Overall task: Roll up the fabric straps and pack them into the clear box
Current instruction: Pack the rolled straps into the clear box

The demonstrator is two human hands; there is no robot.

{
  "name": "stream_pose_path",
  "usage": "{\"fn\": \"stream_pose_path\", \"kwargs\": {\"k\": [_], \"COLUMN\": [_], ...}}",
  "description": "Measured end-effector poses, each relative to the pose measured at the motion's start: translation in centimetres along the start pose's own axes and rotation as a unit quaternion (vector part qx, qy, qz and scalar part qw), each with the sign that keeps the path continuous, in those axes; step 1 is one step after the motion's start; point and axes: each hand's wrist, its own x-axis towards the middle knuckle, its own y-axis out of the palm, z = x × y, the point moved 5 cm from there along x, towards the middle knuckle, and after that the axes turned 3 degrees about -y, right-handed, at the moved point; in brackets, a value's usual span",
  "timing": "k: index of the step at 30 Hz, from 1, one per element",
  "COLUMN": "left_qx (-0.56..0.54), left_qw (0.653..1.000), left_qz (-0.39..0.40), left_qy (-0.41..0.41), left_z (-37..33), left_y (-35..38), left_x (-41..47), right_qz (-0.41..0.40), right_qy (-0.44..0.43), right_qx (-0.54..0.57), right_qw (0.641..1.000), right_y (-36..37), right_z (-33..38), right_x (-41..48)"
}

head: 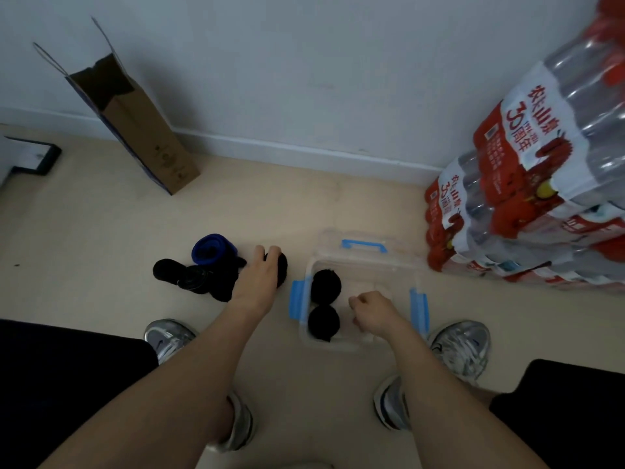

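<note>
– On the pale floor in front of the person, what is there?
– A clear box (341, 346) with blue latches, open and seen from above. Two black rolled straps (325, 286) lie inside it, touching, one behind the other along its left wall. The lid (363, 247), with a blue handle, lies just behind the box.
– Where are the other straps?
– They sit in a small pile on the floor just left of the box. A blue roll (213, 253) is at the back, and several black rolls lie in front of it and beside it, touching one another.
– What are the hands doing?
– The left hand (262, 275) is stretched out to the right end of the pile. Its grip holds a black roll (282, 270), with the fingers curled over the top. The right hand (375, 314) hovers over the right half of the box. Its grip is narrow, the fingers curled in toward the palm, with nothing seen in them.
– What else is around?
– A brown paper bag (135, 120) leans against the white wall at the far left. Stacked packs of bottled water (524, 181), wrapped in red and white labels, stand against the wall on the right. Grey sneakers (169, 336) are on the floor on either side of the box's near end
</note>
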Motion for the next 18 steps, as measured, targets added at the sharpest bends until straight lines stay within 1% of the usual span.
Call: {"fn": "stream_pose_path", "kwargs": {"k": [2,6,8,11,14,16,17,18], "left_qx": [0.003,0.048,0.048,0.012,-0.066,-0.107,-0.121,-0.136], "left_qw": [1.000,0.999,0.998,0.996,0.989,0.979,0.975,0.970], "left_qz": [0.000,-0.009,-0.028,-0.074,-0.136,-0.165,-0.175,-0.178], "left_qy": [0.004,0.004,-0.018,-0.036,-0.001,0.047,0.071,0.094], "left_z": [0.0,0.4,0.6,0.5,-0.5,-1.7,-2.4,-3.2], "left_y": [-0.4,-0.8,-0.8,-1.6,-4.1,-6.2,-7.2,-8.1], "left_x": [-0.3,-1.6,-2.7,-3.7,-4.3,-5.0,-5.3,-5.6], "right_qz": [-0.007,-0.023,-0.034,-0.039,-0.027,-0.024,-0.042,-0.080], "right_qy": [-0.013,-0.037,-0.044,-0.059,-0.091,-0.143,-0.174,-0.206], "right_qx": [-0.023,-0.078,-0.086,-0.096,-0.114,-0.108,-0.092,-0.076], "right_qw": [1.000,0.996,0.995,0.993,0.989,0.983,0.979,0.972], "right_y": [-0.5,-1.3,-1.6,-2.2,-2.7,-2.8,-2.9,-3.3], "right_z": [0.3,1.5,1.9,2.4,3.6,5.1,5.9,6.7], "right_x": [-0.6,-2.4,-3.3,-4.5,-5.6,-6.4,-7.0,-7.7]}}
